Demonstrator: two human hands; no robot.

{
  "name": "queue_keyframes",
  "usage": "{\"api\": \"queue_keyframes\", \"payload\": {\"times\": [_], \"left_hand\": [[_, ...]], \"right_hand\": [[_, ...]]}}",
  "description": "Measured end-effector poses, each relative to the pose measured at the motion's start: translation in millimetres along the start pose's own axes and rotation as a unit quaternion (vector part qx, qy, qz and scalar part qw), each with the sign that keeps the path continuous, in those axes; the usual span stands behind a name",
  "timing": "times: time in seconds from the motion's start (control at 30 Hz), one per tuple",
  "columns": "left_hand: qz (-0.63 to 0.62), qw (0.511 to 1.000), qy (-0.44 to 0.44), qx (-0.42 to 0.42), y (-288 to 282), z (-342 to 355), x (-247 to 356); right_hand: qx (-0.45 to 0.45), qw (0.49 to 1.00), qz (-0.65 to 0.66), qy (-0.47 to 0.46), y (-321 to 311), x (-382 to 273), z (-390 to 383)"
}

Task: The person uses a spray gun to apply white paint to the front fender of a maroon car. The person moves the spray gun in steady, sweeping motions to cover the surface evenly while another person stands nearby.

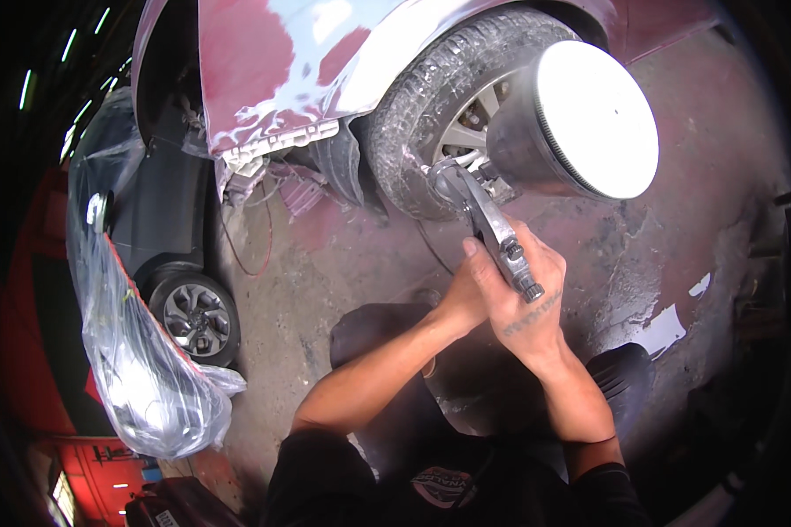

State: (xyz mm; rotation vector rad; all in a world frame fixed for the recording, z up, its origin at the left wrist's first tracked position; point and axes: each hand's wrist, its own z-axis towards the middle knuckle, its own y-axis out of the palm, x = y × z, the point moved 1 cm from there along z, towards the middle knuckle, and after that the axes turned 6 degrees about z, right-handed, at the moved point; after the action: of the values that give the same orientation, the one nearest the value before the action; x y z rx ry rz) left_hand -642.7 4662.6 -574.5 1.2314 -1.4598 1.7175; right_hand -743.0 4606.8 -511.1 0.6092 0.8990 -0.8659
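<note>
My right hand is closed around the handle of a silver spray gun, which has a large metal cup with a white top. My left hand is pressed up beside the right one, partly behind it, its fingers hidden. The gun's head overlaps a dusty tire in the picture; whether they touch I cannot tell. Above the gun is a maroon car panel with pale patches. A pale bracket shows along its lower edge, with a loose dark liner hanging beside the tire.
A dark car stands at left, partly wrapped in clear plastic, its wheel showing. A thin red hose lies on the stained concrete floor. Pale scraps lie at right. Red structures show at lower left.
</note>
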Motion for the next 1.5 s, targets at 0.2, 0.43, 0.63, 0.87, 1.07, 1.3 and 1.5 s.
{"api": "queue_keyframes", "payload": {"times": [0.2, 0.43, 0.63, 0.87, 1.07, 1.3, 1.5], "left_hand": [[-0.038, 0.999, -0.034, 0.012, -4, -4, 20], [-0.132, 0.983, -0.124, 0.023, 0, -5, 30], [-0.222, 0.965, -0.131, -0.040, 5, -4, 9], [-0.210, 0.968, -0.127, -0.048, 7, -2, 14], [-0.108, 0.987, -0.118, 0.026, 5, 0, 46], [-0.119, 0.989, -0.084, 0.028, 12, 3, 34], [-0.200, 0.968, -0.133, -0.067, 13, 4, 14]], "right_hand": [[-0.029, 0.999, 0.012, -0.005, 0, -1, 2], [0.001, 0.999, -0.030, -0.031, -15, 1, 14], [0.049, 0.992, -0.115, -0.033, -42, -7, 32], [0.069, 0.993, -0.098, -0.021, -44, -6, 31], [-0.012, 0.997, -0.047, -0.059, -26, -11, 23], [-0.032, 0.997, -0.028, -0.060, -31, -15, 34], [0.004, 0.976, -0.166, -0.143, -57, -26, 53]]}}
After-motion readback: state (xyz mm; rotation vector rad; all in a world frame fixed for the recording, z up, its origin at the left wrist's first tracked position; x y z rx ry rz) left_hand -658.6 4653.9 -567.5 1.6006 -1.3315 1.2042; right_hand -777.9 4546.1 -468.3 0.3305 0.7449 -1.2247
